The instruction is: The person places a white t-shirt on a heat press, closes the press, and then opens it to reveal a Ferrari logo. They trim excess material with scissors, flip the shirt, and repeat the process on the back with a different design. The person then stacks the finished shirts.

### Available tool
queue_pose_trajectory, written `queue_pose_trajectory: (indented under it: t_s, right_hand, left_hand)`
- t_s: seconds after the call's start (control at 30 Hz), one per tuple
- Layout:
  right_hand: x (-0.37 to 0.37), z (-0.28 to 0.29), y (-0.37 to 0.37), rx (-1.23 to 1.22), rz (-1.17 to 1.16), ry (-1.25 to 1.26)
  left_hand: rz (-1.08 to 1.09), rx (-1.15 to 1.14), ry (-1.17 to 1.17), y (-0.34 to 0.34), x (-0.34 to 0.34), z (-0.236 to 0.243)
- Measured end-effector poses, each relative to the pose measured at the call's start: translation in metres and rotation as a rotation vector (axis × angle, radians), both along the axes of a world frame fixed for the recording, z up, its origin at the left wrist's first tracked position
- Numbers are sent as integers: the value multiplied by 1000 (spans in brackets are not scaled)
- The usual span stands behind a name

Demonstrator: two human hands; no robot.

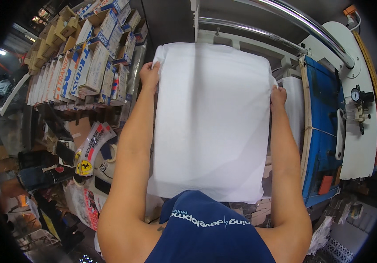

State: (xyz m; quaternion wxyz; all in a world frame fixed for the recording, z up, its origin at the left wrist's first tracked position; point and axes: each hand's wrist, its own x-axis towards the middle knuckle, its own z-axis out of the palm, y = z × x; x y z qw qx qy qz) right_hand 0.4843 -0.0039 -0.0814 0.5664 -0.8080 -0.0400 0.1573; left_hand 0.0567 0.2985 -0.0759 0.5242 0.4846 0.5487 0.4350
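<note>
A large white cloth lies spread over a flat, roughly rectangular surface in front of me, and it hides what is beneath. Soft creases run down its length, and its near edge hangs close to my dark blue top. At the cloth's far left edge, my left hand is closed, pinching the fabric near the corner. My right hand grips the right edge a little nearer to me, with a small fold of cloth between the fingers. Both arms are stretched forward along the cloth's sides.
Long cardboard boxes stand stacked at the left. Below them lie a printed curved piece and other clutter. Metal bars cross behind the cloth. A blue panel and a white machine housing with a pressure gauge stand at the right.
</note>
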Motion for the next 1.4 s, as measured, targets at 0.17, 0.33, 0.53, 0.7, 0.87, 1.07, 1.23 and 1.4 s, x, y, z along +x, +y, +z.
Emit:
queue_pose_trajectory:
  t_s: [0.17, 0.33, 0.53, 0.7, 0.87, 1.07, 1.23, 1.4]
  right_hand:
    - [-1, 3, 1, 14, 164, 27]
    - [5, 8, 0, 135, 44, 7]
    - [2, -1, 7, 75, 25, 14]
    - [-14, 18, -5, -34, 196, -23]
    - [-116, 47, -140, -347, 414, -303]
    - [-210, 44, -316, -69, 332, 459]
    - [-208, 51, -353, 113, 243, 613]
    - [-210, 44, -366, 133, 338, 649]
  left_hand:
    - [-42, -54, -170, 6, -5, -19]
    - [55, -73, -383, 8, -13, -13]
    - [77, -37, -79, 13, -9, -30]
    - [-170, -85, 216, 8, -24, -54]
    - [-405, -188, 213, -125, -120, -27]
    - [-521, -643, -123, -296, -265, -1]
    - [-392, -635, -245, -311, -305, 11]
    - [-474, -633, -315, -315, -306, 18]
